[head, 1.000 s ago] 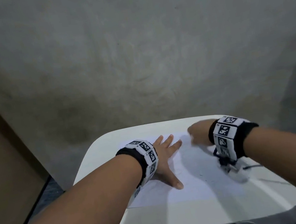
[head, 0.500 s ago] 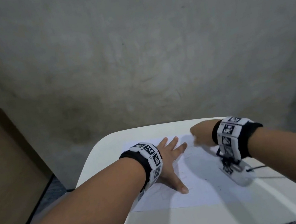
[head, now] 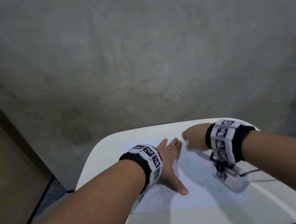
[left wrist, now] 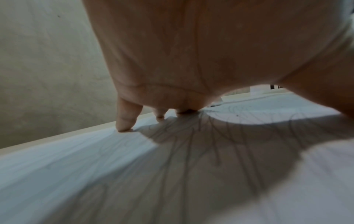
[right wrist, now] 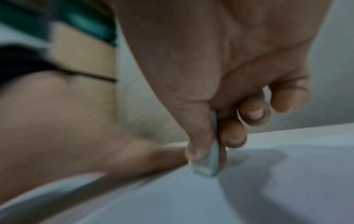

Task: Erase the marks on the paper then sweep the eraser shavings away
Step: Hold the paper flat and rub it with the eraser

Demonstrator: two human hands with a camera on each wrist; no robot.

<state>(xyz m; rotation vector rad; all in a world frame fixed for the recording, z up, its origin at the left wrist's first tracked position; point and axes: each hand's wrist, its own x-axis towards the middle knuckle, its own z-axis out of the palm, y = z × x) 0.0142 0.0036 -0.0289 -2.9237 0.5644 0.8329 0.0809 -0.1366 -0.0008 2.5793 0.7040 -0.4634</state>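
Note:
A white sheet of paper (head: 196,187) lies on a small white table (head: 180,221). Faint pencil lines (left wrist: 191,144) cross it under my left palm. My left hand (head: 170,158) lies flat on the sheet with straight, spread fingers, holding it down. My right hand (head: 192,139) is at the sheet's far edge, just right of the left fingertips. Its thumb and fingers pinch a small white eraser (right wrist: 208,162) whose bottom corner touches the paper. A few dark shavings (head: 213,186) lie on the sheet's right part.
A grey concrete wall (head: 134,56) stands right behind the table. A brown board (head: 3,173) leans at the left. A black cable (head: 249,172) runs off the table's right side from my right wrist device.
My right hand with the eraser has shifted in small strokes near the sheet's far edge. The left hand has stayed flat on the paper. The head view has tilted slightly.

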